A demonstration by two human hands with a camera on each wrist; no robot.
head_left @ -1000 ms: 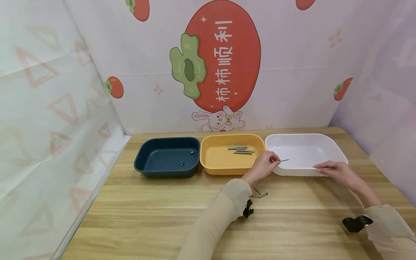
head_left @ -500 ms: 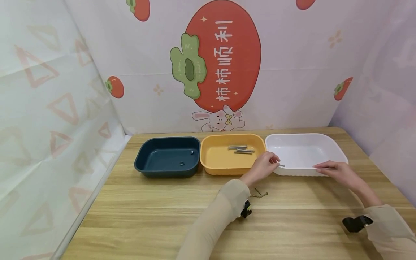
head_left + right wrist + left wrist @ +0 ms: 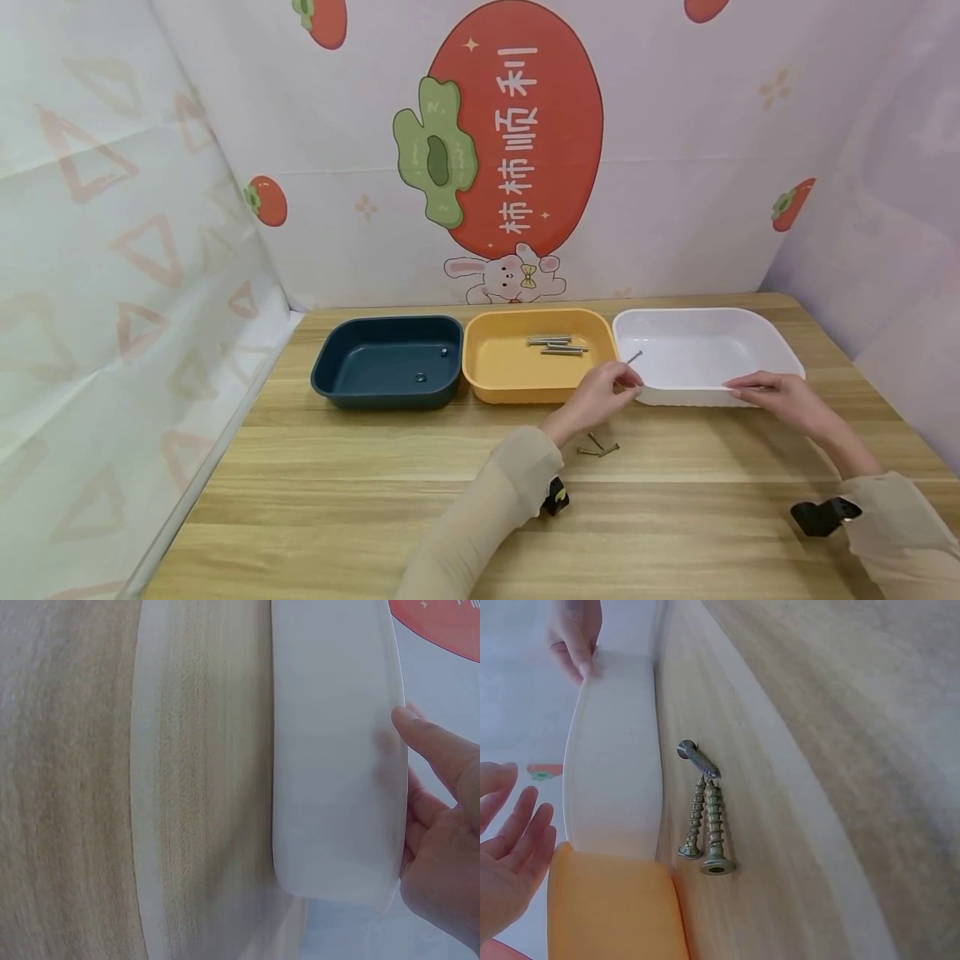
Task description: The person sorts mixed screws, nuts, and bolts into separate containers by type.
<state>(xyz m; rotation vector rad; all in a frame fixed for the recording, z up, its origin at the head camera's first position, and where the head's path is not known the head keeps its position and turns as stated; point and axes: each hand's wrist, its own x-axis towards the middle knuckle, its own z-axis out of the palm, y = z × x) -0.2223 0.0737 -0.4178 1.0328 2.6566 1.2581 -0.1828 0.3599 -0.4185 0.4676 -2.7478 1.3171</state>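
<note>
On the table [image 3: 360,500] stands the white tray [image 3: 686,397], its near rim gripped by the right hand [image 3: 783,402]. The left hand [image 3: 596,397] pinches a screw [image 3: 636,356] near the tray's left end; three brass screws [image 3: 715,821] lie in front.

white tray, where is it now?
In the head view, the white tray is rightmost in the row, beside the yellow tray, its near rim pinched by the right hand.
</note>
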